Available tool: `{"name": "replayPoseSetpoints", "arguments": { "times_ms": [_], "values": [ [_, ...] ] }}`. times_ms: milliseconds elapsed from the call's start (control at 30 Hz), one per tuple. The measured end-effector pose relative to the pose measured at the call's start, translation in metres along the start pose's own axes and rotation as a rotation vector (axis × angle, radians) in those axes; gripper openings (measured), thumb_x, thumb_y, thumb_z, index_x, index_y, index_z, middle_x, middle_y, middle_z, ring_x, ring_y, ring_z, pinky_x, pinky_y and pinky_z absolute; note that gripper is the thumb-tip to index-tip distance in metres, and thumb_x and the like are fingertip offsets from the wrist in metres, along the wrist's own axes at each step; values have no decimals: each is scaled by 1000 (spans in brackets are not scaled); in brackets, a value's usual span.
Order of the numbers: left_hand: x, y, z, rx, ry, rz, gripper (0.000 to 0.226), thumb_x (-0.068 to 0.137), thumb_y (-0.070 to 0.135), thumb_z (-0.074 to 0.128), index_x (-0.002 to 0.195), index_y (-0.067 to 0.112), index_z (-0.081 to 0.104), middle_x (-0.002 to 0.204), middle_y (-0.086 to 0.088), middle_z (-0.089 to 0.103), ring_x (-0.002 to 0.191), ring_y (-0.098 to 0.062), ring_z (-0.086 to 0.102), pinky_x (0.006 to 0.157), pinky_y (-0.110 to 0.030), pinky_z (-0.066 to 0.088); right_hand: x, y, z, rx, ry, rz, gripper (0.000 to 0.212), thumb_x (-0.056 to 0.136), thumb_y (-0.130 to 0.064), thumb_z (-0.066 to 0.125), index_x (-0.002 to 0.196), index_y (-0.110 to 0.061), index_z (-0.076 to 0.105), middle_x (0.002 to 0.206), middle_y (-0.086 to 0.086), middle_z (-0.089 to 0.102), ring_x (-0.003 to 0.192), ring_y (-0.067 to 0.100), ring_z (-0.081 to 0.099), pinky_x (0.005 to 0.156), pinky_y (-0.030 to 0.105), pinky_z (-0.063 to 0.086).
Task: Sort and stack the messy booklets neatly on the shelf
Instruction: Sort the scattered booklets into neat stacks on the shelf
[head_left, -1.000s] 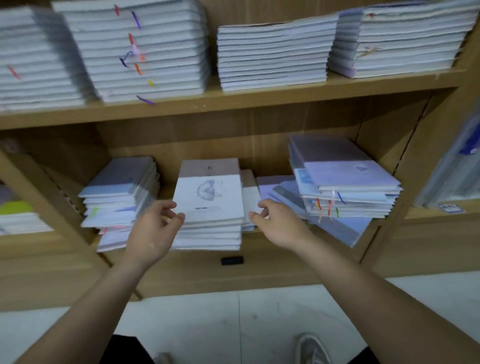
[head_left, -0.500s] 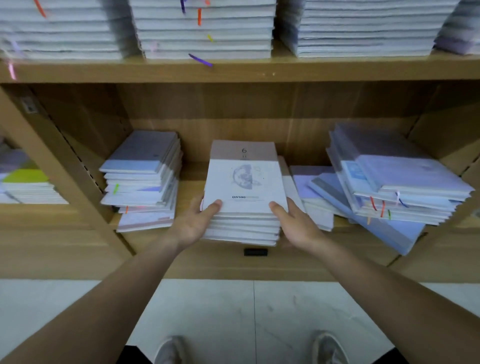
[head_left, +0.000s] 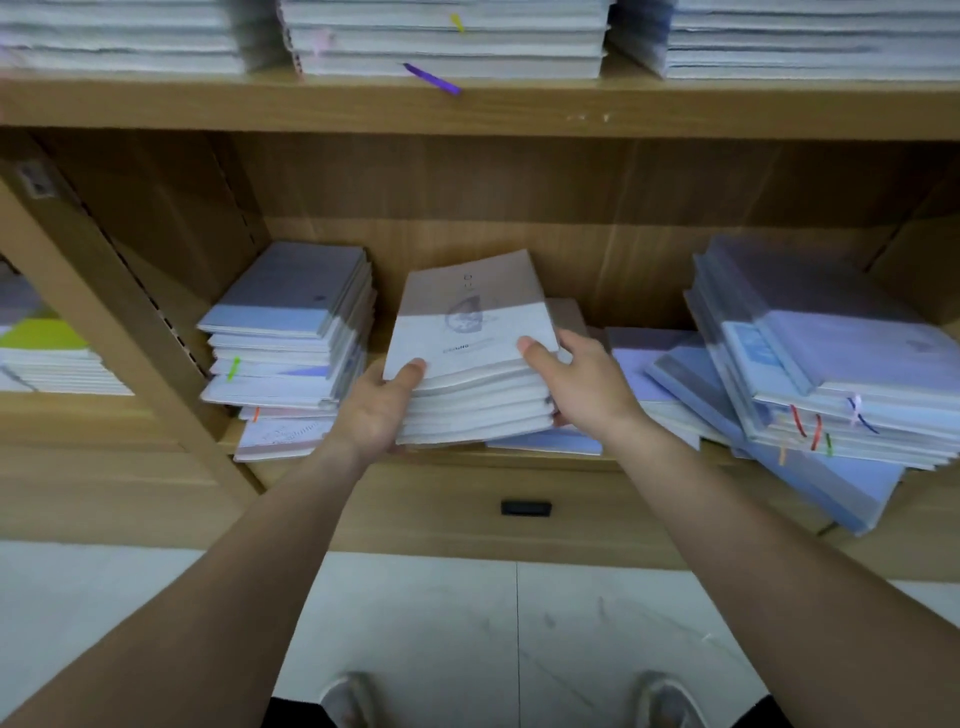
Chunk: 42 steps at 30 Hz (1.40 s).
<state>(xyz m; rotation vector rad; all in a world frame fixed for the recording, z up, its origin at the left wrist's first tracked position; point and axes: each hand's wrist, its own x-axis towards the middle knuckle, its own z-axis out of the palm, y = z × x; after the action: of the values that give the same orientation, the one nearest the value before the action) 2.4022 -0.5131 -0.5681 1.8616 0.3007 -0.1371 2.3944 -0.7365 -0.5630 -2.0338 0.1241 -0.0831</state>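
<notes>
A stack of white and tan booklets (head_left: 470, 332) stands in the middle of the wooden shelf (head_left: 561, 460), tilted up and turned a little to the left. My left hand (head_left: 379, 410) grips its front left corner, thumb on the top cover. My right hand (head_left: 576, 387) holds its right side, thumb on top. To the left an uneven pile of bluish booklets (head_left: 291, 332) stands. At the right a skewed pile of blue booklets (head_left: 831, 358) overhangs the shelf edge. Flat blue booklets (head_left: 639, 358) lie between the middle stack and the right pile.
Tidy white stacks (head_left: 447, 41) fill the upper shelf (head_left: 467, 111), one with a purple tab sticking out. A slanted side panel (head_left: 104, 312) bounds the bay on the left, with more booklets (head_left: 47, 358) beyond it. White floor tiles and my shoes are below.
Both hands have closed on the middle stack and lifted its front, tilting and turning it slightly left. The view has moved closer to the shelf.
</notes>
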Motion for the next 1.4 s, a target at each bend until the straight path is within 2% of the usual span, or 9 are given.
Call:
{"name": "replayPoseSetpoints", "arguments": {
  "times_ms": [233,300,400,500,633,867,1067,1267,1400],
  "values": [
    [13,-6,-11,427,158,139,52,96,36,56,143,17,47,133,-7,55,122,-33,54,101,-38,44,7,-6,43,-62,-45,-56,39,92,-62,52,122,-38,58,108,-11,68,89,16,67,84,39,57],
    [14,-8,-8,609,151,279,47,98,32,51,144,22,49,152,-12,42,137,-32,43,110,-41,39,9,-4,43,-122,-69,-71,45,91,-66,49,124,-37,57,108,-11,69,90,13,66,87,40,56],
    [9,-9,3,556,61,468,38,101,20,48,138,23,57,155,-5,42,145,-22,35,118,-37,31,16,3,25,-247,-113,-31,62,91,-74,35,137,-37,54,122,-6,69,106,18,65,91,38,50],
    [2,-7,10,487,3,499,40,102,31,50,141,28,54,155,4,42,146,-16,33,121,-35,24,27,26,-7,-389,5,9,56,98,-65,30,126,-30,63,116,-1,69,109,26,61,83,37,45],
    [-5,-3,22,640,-59,535,66,94,52,57,152,29,34,162,7,26,149,-14,23,122,-35,21,32,61,-31,-582,-9,122,50,100,-44,47,137,-11,50,131,16,57,115,34,56,88,39,48],
    [-5,-3,47,913,-3,552,104,82,63,64,158,30,2,166,10,-1,153,-14,-1,124,-44,5,35,68,-17,-509,-23,188,60,95,-60,50,115,-4,52,109,16,63,97,31,60,72,36,45],
    [-4,-8,50,940,37,567,110,79,60,70,157,32,-3,166,12,-2,152,-13,-2,124,-42,3,27,65,-2,-652,-38,218,81,91,-72,43,136,-5,47,139,18,42,114,36,55,85,40,46],
    [-2,-18,44,916,55,614,105,81,59,68,157,33,0,166,13,3,152,-12,2,123,-42,7,14,77,-8,-686,-37,118,70,91,-73,41,128,-15,53,126,11,48,107,32,58,85,40,49],
    [2,-26,37,910,60,650,101,83,60,67,157,34,3,165,12,6,152,-13,6,123,-43,11,8,81,-19,-597,-66,113,48,93,-65,47,96,-18,55,98,6,56,86,23,58,71,37,48]
  ]
}}
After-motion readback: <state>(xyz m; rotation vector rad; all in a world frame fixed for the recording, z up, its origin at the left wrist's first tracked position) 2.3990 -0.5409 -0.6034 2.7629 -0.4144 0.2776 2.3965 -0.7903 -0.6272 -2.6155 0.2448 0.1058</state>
